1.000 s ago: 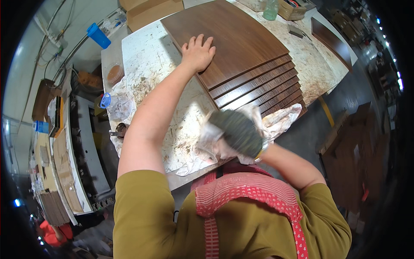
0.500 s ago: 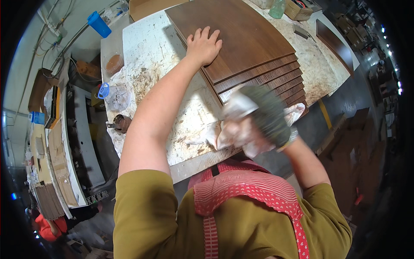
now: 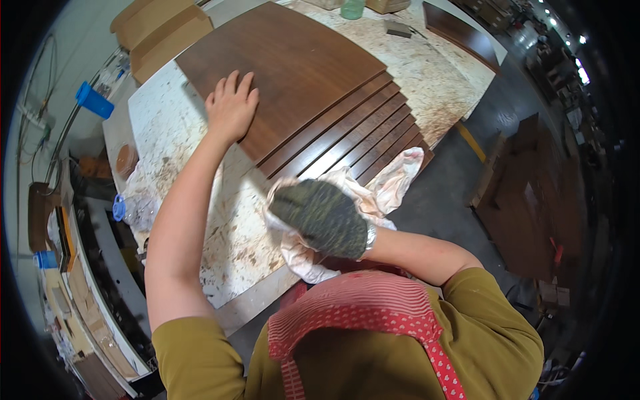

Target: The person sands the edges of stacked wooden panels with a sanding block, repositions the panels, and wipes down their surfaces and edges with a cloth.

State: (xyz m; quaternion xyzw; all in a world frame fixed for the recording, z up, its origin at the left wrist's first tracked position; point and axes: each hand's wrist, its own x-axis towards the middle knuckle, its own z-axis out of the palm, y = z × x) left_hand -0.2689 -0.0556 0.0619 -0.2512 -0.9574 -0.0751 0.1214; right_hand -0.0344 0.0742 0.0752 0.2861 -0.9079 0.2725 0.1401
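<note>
A stack of dark brown wooden boards (image 3: pixel 293 63) lies on the stained white worktable, the lower boards stepped out toward me like stairs. My left hand (image 3: pixel 231 110), bare, rests on the top board near its left edge with the fingers spread. In a dark green knit glove, my right hand (image 3: pixel 321 217) is closed over a crumpled whitish cloth (image 3: pixel 395 181) at the near end of the stack. Its fingers are mostly hidden by glove and cloth. Some of the cloth trails to the right over the lower boards' edges.
Left on the worktable (image 3: pixel 160 113) are a blue cup (image 3: pixel 94 100), a round tub (image 3: pixel 127 160) and a clear jug with a blue cap (image 3: pixel 120 207). An opened cardboard box (image 3: pixel 163 40) stands behind. Far right lie a grey block (image 3: pixel 398 29) and another dark board (image 3: pixel 460 35).
My right hand with the cloth has moved left and nearer to me, off the stepped board edges. My left hand stays on the top board. The whole view has shifted.
</note>
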